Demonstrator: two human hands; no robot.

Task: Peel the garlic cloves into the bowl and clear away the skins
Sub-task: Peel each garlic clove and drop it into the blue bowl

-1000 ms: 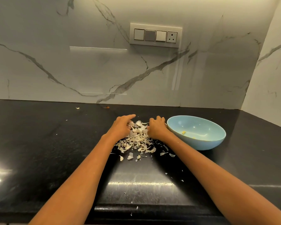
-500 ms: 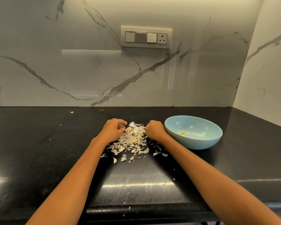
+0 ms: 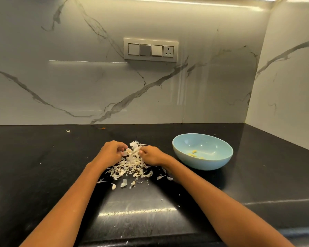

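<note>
Garlic skins are gathered between two bare hands on a black counter.

The left hand and the right hand are seen with fingers curled inward, pinching at the far end of the pile, fingertips nearly meeting over the papery scraps (whether a whole clove is held between them cannot be told). The rest of the skins are spread from the fingers back toward the wrists, with stray flakes scattered beyond. A pale blue bowl is set just beside the right hand's knuckles, and a few yellowish pieces are seen lying inside it. A switch panel is mounted on the marble wall beyond the fingertips.
</note>
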